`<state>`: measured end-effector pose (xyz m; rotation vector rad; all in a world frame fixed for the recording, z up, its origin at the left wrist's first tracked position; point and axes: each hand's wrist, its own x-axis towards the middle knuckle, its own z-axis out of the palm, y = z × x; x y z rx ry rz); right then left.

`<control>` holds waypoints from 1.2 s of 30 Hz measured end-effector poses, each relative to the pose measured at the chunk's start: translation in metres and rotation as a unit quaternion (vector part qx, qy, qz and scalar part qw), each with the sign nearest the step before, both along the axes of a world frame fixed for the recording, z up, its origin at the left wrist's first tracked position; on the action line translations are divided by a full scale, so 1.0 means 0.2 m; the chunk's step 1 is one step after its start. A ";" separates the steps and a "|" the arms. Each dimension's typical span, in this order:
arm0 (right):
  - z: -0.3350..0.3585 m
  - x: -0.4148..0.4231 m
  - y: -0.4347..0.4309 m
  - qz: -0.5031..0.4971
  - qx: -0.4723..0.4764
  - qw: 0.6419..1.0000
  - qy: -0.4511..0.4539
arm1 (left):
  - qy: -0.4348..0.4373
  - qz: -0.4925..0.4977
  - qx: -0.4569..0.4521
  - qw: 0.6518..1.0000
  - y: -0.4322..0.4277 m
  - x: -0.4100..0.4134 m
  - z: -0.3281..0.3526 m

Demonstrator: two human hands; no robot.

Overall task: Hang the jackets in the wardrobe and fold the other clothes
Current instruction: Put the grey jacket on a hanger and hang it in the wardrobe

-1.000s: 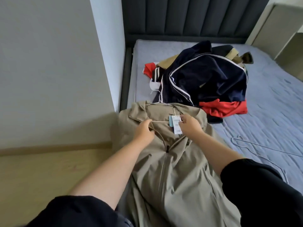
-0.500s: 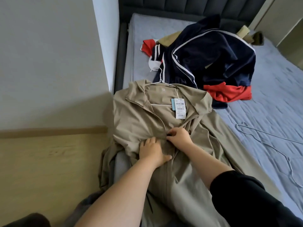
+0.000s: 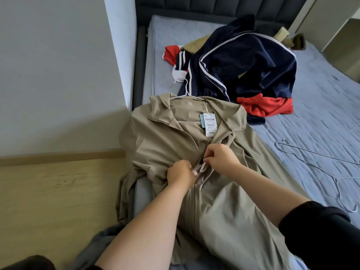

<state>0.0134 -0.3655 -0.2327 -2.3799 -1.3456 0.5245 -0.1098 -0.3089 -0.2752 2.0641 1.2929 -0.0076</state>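
2 curled hands (image 3: 182,173) pinch jacket (image 3: 224,221) zipper (image 3: 202,161).

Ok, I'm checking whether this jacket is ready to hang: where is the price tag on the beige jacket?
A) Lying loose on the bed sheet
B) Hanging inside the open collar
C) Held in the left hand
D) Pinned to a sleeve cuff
B: the price tag hangs on its string inside the beige jacket's open collar, above the left hand and right hand, which grip the jacket at its zipper.
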 end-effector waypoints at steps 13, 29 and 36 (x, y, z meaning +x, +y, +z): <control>0.07 -0.06 0.10 -0.066 0.086 0.993 0.052 | -0.017 -0.050 -0.007 0.999 0.05 -0.10 0.00; 0.25 -0.03 0.10 0.028 -0.008 0.999 -0.021 | -0.285 0.020 -0.073 0.955 0.08 -0.04 0.11; 0.23 -0.05 0.11 0.041 -0.005 0.979 -0.199 | -0.170 -0.025 -0.046 0.984 0.12 -0.08 0.12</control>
